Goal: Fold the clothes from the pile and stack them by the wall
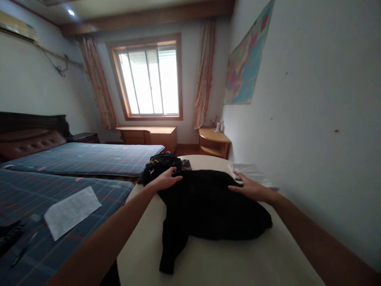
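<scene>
A black long-sleeved garment [217, 210] lies spread on a cream-coloured table [214, 262], one sleeve pointing toward me at the lower left. Over its far left edge is my left hand [166, 179], fingers apart and holding nothing. My right hand [251, 187] hovers at or just above the garment's far right part, thumb and fingers spread. Whether either hand touches the cloth I cannot tell. Beyond my left hand sits a dark bundle [163, 161], perhaps a bag or more clothing. White folded cloth or paper [253, 174] lies behind my right hand.
Two beds with blue plaid mattresses [119, 155] stand to the left, the nearer bearing a sheet of paper [73, 214]. A white wall [321, 159] runs close along the right. A corner shelf [214, 137] and a low wooden desk [160, 133] stand beneath the window side.
</scene>
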A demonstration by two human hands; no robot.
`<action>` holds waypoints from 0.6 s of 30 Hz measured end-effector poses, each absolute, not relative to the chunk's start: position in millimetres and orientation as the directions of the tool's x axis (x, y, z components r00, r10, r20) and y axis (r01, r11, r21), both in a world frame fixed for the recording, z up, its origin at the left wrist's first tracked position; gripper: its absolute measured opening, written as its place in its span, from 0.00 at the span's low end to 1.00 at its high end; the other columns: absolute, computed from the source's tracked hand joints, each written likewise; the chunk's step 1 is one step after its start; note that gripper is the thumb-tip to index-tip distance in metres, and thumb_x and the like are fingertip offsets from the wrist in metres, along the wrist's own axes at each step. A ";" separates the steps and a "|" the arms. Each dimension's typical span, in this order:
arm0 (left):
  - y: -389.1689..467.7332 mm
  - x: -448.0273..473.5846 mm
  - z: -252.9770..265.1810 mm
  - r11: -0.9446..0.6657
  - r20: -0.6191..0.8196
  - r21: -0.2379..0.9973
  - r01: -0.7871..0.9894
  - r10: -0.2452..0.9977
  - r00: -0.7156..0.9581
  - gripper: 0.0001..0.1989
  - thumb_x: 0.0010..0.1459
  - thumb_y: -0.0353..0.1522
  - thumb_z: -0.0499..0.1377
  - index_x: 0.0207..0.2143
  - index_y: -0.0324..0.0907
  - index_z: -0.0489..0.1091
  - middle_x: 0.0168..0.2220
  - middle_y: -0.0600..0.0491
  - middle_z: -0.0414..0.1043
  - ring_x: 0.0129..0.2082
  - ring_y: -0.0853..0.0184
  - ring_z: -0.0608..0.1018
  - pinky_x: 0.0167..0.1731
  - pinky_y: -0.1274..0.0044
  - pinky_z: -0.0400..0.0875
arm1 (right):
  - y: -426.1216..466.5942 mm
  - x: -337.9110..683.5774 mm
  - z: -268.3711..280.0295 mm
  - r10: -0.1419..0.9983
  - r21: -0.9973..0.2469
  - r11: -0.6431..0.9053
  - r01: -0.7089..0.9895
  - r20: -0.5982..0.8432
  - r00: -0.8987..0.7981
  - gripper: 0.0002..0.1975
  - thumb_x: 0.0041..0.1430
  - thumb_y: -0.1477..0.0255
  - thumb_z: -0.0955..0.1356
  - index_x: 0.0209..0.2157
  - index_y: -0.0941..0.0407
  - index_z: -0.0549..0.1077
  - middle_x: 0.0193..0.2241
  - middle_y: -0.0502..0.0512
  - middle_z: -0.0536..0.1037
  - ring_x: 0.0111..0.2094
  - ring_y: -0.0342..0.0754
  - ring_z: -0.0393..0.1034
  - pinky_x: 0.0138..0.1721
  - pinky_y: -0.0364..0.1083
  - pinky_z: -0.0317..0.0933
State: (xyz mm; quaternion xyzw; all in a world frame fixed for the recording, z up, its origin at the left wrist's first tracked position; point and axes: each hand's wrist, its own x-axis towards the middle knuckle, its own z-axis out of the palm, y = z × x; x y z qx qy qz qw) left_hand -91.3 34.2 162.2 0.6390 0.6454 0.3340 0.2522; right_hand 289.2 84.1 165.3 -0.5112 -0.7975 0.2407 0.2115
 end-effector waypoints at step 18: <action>-38.0 -51.0 146.9 -0.337 0.005 0.388 0.858 0.931 0.364 0.26 0.53 0.38 0.58 0.55 0.45 0.69 0.48 0.47 0.77 0.47 0.54 0.78 0.47 0.70 0.71 | 44.5 297.2 141.1 0.848 -0.442 0.373 0.816 -0.194 -0.493 0.37 0.44 0.66 0.73 0.58 0.56 0.68 0.51 0.62 0.76 0.50 0.58 0.71 0.51 0.49 0.63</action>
